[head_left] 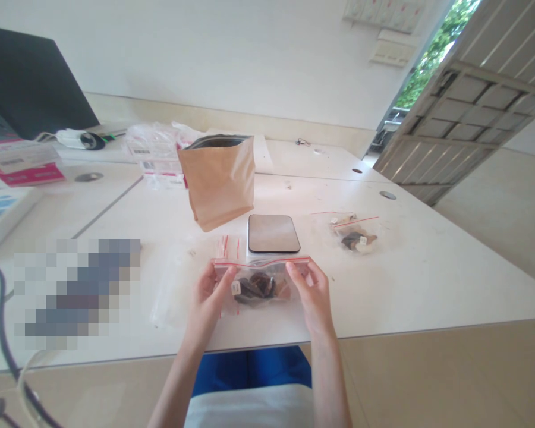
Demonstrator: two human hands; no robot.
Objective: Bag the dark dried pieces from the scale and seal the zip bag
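Both my hands hold a small clear zip bag [261, 284] with a red seal strip, just above the near edge of the white table [410, 273]. Dark brown pieces and a small white packet lie inside it. My left hand [211, 294] pinches the bag's left end and my right hand [310, 291] pinches its right end near the seal. Right behind the bag sits a small scale [273, 233] with a bare plate. An open brown paper pouch [218, 178] stands upright behind the scale.
A filled zip bag [355, 236] lies right of the scale. Empty zip bags [173, 279] lie to the left. A pile of plastic packets [154, 148], pink boxes [24, 166] and a dark monitor [27, 83] are at the far left. An open door [468, 113] is at right.
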